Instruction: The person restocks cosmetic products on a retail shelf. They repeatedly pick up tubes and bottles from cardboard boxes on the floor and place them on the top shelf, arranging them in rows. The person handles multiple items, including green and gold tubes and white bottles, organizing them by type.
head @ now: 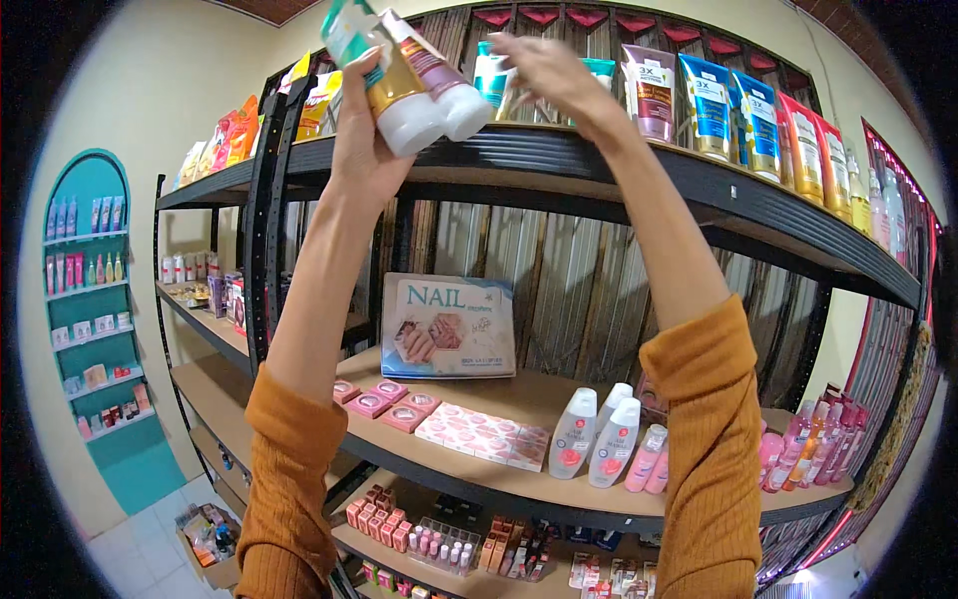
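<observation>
My left hand [367,135] holds two body serum tubes with white caps, one green and gold [393,93], the other mauve [441,78], tilted above the top shelf's edge. To its right, my right hand [550,75] is raised before the top shelf, blurred, with fingers spread and nothing seen in it. Green and white tubes [490,82] stand behind and beside its fingers, partly hidden. Right of my wrist are a mauve tube [650,93], blue tubes [707,108] and red and gold tubes [804,146], standing upright on their caps.
Colourful pouches [243,131] stand left beyond a black shelf post [262,224]. The middle shelf [419,457] bears a nail-care box [449,326], pink compacts [404,415] and white bottles [614,442]. Cosmetics fill lower shelves. A cardboard box [221,573] sits on the floor, lower left.
</observation>
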### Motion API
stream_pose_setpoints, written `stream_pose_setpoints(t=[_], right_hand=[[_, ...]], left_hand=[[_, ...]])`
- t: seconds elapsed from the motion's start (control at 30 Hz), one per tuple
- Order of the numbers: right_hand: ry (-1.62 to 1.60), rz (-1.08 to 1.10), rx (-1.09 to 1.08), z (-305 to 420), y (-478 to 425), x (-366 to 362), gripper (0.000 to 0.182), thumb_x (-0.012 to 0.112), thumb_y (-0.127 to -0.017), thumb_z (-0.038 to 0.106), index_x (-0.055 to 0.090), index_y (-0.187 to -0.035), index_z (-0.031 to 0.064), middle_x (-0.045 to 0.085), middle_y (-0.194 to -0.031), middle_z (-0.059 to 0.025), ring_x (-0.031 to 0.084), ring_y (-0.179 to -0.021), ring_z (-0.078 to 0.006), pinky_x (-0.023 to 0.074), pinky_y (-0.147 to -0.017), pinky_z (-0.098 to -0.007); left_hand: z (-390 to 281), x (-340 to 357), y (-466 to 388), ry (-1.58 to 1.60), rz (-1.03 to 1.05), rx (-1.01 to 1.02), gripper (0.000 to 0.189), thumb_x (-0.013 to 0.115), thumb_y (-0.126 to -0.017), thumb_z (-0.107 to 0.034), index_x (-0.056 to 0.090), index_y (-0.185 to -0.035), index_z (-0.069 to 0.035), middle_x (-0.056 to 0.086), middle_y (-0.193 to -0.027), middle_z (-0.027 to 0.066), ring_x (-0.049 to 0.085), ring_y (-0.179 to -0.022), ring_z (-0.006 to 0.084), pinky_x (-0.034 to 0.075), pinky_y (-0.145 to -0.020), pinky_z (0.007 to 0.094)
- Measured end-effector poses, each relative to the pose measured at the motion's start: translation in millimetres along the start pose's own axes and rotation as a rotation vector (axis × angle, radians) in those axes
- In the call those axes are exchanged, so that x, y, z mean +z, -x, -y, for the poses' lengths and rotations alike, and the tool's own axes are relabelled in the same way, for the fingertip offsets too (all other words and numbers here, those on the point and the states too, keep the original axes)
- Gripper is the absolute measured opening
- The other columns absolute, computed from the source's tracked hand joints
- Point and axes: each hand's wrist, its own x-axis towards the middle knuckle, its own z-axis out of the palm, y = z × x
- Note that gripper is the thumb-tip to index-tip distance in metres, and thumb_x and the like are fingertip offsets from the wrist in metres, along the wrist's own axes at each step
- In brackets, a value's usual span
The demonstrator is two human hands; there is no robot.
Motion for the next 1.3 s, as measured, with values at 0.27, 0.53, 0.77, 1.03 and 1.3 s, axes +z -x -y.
stream_pose_setpoints(t=[0.27,0.53,0.77,1.03,1.3], right_hand=[[0.869,-0.215,0.376,-65,-21,-17,0.064,0.067,-0.071,0.027,0.035,-0.116,-0.0066,0.056,-0.107,-0.0252,0.056,-0.101,-0.0344,0.0465,-0.085,-0.039],[0.892,-0.175,0.679,-88,-51,-15,0.091,0.081,-0.058,0.03,0.026,-0.123,-0.002,0.053,-0.115,-0.02,0.052,-0.108,-0.0315,0.043,-0.091,-0.0396],[0.982,0.095,0.858,-75,-58,-19,0.122,0.08,-0.057,0.042,-0.001,-0.129,-0.0133,0.031,-0.129,-0.0281,0.05,-0.108,-0.0327,0.0415,-0.09,-0.0375],[0.914,0.028,0.828,-87,-72,-8,0.122,0.083,-0.053,0.039,0.003,-0.127,-0.0157,0.033,-0.125,-0.029,0.063,-0.079,-0.0335,0.0549,-0.062,-0.0398],[0.8,0.071,0.821,-99,-84,-7,0.123,0.082,-0.052,0.043,0.005,-0.128,-0.0163,0.031,-0.128,-0.0273,0.064,-0.079,-0.0305,0.0555,-0.062,-0.0378]], left_hand=[[-35,-22,54,-0.013,0.001,0.114,0.046,0.057,-0.081,-0.04,0.043,-0.113,-0.01,0.056,-0.097,0.0032,0.058,-0.088,0.0139,0.051,-0.079,0.0306],[-53,-41,60,-0.019,-0.006,0.148,0.049,0.057,-0.081,-0.043,0.043,-0.113,-0.008,0.056,-0.099,0.0038,0.059,-0.088,0.0132,0.052,-0.078,0.0298],[-57,-51,58,-0.012,-0.055,0.136,0.046,0.057,-0.081,-0.043,0.045,-0.109,-0.008,0.056,-0.096,0.0029,0.059,-0.086,0.0125,0.052,-0.078,0.0302],[-57,-55,58,-0.055,-0.046,0.052,0.053,0.059,-0.078,-0.045,0.044,-0.111,-0.007,0.055,-0.095,0.0029,0.059,-0.085,0.0105,0.052,-0.077,0.0273],[-44,-51,57,-0.08,-0.059,0.033,0.056,0.057,-0.077,-0.048,0.044,-0.112,-0.006,0.057,-0.095,0.0035,0.06,-0.083,0.0094,0.052,-0.074,0.0258]])
